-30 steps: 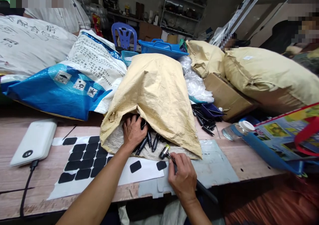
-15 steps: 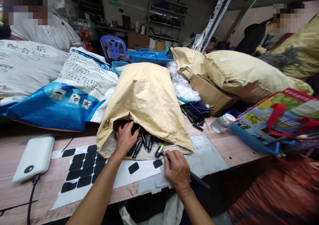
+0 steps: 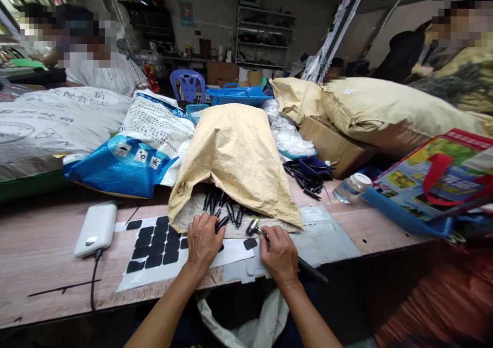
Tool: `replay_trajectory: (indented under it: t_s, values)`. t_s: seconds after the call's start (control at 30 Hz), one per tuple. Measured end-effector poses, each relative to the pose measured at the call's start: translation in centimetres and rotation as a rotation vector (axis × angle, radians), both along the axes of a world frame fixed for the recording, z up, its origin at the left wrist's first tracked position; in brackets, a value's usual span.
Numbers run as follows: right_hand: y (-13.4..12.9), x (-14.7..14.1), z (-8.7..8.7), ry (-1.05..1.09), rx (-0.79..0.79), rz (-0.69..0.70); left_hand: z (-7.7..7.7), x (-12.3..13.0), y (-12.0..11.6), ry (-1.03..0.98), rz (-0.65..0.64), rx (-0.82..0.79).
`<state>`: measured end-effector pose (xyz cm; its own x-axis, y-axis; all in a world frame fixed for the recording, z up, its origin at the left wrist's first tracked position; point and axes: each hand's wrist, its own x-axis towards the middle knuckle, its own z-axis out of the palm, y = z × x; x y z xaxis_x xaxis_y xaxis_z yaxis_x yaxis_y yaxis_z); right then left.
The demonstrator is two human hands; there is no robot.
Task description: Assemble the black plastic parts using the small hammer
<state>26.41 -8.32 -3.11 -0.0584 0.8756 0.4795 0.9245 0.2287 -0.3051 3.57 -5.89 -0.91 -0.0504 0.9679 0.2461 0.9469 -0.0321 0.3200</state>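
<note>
In front of me a cream woven sack (image 3: pixel 246 153) lies with its mouth toward me, several black pen-shaped pieces (image 3: pixel 230 212) in the opening. My left hand (image 3: pixel 204 240) is at the sack's lip, fingers closed around one black pen-shaped piece (image 3: pixel 222 224) whose tip sticks out to the right. A small hammer (image 3: pixel 252 227) with a metal head and a bit of yellow is in my right hand (image 3: pixel 281 253); its dark handle runs out below the palm. Just left of the hammer, a black rounded pad (image 3: pixel 250 244) lies on white sheet.
A white power bank (image 3: pixel 96 228) with a cable and a sheet of black pads (image 3: pixel 156 248) lie left. To the right are loose black pieces (image 3: pixel 308 184), a jar (image 3: pixel 352 188) and a blue tray (image 3: pixel 408 217). An open bag (image 3: pixel 242 332) hangs below the table edge. People sit beyond.
My left hand has come out of the sack toward me with a black pen-shaped piece. The right hand still holds the hammer in about the same place. The camera view has shifted left.
</note>
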Motion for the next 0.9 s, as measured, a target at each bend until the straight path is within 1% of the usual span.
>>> replay_trajectory:
  t_s: [0.1, 0.17, 0.3, 0.37, 0.47, 0.57, 0.67, 0.73, 0.8, 0.9]
  values:
    - [-0.2, -0.2, 0.0, 0.003, 0.029, -0.052, 0.3, -0.5, -0.9, -0.024, -0.125, -0.018]
    - [-0.3, -0.4, 0.3, -0.013, 0.035, -0.072, 0.2, -0.6, -1.9, -0.059, -0.2, -0.029]
    - [-0.7, -0.5, 1.2, -0.055, -0.027, -0.092, -0.5, -0.3, -3.5, -0.15, -0.295, -0.054]
    - [-1.2, -0.2, 1.6, -0.064, -0.077, -0.129, -0.9, -0.1, -3.9, -0.219, -0.312, -0.067]
    - [-1.9, 0.9, 1.6, -0.062, -0.119, -0.171, -1.4, 0.0, -4.1, -0.34, -0.309, -0.088]
    - [-2.5, 2.1, 1.6, -0.068, -0.12, -0.126, -1.7, 0.1, -4.0, -0.404, -0.287, -0.116]
    - [-3.7, 2.3, 2.1, -0.053, -0.121, -0.112, -1.5, 0.0, -4.0, -0.408, -0.28, -0.144]
    - [-5.0, 1.8, 2.5, 0.027, -0.164, -0.109, -1.3, 0.0, -3.9, -0.403, -0.296, -0.159]
    - [-6.6, 1.0, 2.6, 0.155, -0.236, -0.063, -1.1, 0.1, -3.9, -0.399, -0.307, -0.169]
    - [-8.6, -0.3, 2.2, 0.286, -0.252, 0.018, -1.1, 0.1, -3.9, -0.396, -0.3, -0.178]
